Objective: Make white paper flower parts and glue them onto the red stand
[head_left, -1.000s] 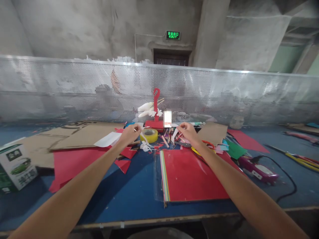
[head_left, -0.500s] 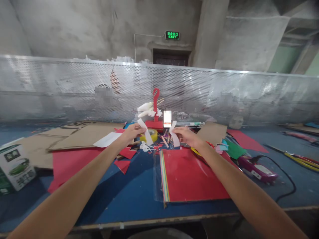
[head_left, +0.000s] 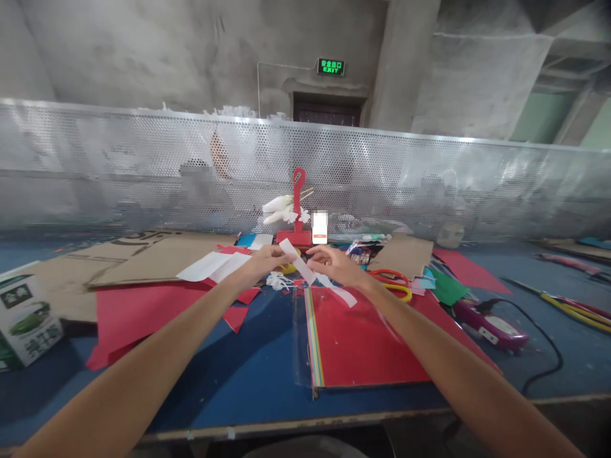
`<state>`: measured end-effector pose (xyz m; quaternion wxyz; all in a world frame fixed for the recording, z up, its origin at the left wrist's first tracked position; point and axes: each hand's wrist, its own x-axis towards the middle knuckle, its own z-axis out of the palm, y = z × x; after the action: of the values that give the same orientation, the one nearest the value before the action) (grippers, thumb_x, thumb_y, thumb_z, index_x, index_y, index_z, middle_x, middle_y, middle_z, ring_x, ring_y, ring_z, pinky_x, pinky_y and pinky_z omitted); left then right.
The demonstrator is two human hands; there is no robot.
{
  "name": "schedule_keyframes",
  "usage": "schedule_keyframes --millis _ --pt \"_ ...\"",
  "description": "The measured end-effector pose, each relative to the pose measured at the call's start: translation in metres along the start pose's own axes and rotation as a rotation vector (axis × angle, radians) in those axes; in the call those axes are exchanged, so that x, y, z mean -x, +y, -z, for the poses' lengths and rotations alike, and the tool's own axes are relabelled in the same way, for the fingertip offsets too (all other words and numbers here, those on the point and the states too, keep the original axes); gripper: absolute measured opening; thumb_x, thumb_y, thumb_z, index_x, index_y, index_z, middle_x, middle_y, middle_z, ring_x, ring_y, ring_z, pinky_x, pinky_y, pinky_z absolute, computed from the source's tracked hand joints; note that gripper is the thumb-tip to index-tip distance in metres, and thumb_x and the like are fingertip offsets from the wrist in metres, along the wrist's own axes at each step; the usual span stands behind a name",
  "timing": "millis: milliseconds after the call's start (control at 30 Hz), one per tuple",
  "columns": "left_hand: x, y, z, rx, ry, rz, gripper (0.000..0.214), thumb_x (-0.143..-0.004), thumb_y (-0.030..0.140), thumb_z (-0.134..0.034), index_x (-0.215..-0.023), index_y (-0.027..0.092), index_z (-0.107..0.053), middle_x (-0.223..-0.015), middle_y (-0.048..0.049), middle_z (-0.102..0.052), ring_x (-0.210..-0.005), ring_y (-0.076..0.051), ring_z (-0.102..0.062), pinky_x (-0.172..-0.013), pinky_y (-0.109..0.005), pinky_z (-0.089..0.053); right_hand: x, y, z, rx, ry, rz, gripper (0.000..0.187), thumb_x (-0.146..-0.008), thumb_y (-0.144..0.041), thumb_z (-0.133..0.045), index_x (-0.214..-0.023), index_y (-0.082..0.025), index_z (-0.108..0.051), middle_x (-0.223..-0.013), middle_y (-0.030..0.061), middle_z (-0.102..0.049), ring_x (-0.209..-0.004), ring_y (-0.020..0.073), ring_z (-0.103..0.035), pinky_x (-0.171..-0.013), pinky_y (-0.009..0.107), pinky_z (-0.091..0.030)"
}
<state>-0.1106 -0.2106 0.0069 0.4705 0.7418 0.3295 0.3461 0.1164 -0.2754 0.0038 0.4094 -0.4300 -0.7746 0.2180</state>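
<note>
My left hand (head_left: 266, 262) pinches the upper part of a white paper strip (head_left: 300, 262) between thumb and fingers. The strip slants down to the right. My right hand (head_left: 340, 266) has its fingers closed at the lower end of that strip, over the near side of the pile. A second white strip (head_left: 341, 294) lies below the right hand, partly across the red paper stack (head_left: 372, 343). White paper flower pieces (head_left: 277, 281) rest just below the left fingers, and a yellow tape roll (head_left: 287, 269) is mostly hidden behind them.
A red stand (head_left: 298, 203) holds white flowers (head_left: 277, 205) at the back, beside a lit phone (head_left: 319, 230). Scissors (head_left: 396, 286) lie right of my right hand. Cardboard (head_left: 147, 257) and a milk carton (head_left: 28, 321) are left; a purple device (head_left: 491, 324) is right.
Both hands have come closer together. The two strips, held apart before, now differ: one runs between my hands and the other lies lower, over the red stack.
</note>
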Motion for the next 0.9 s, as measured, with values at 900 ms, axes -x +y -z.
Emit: schedule_keyframes --millis 900 --pt "0.003 -0.006 -0.011 -0.448 -0.232 -0.281 0.026 -0.082 0.038 -0.064 -0.099 0.021 -0.072 -0.083 -0.0037 -0.07 -0.072 -0.017 -0.062 -0.063 -0.026 -0.044 0.0 0.013 -0.016 -0.086 -0.05 -0.016 0.022 -0.078 -0.036 -0.071 -0.081 -0.019 -0.057 -0.078 0.0025 -0.07 -0.075 0.0181 -0.069 -0.068 0.026 -0.048"
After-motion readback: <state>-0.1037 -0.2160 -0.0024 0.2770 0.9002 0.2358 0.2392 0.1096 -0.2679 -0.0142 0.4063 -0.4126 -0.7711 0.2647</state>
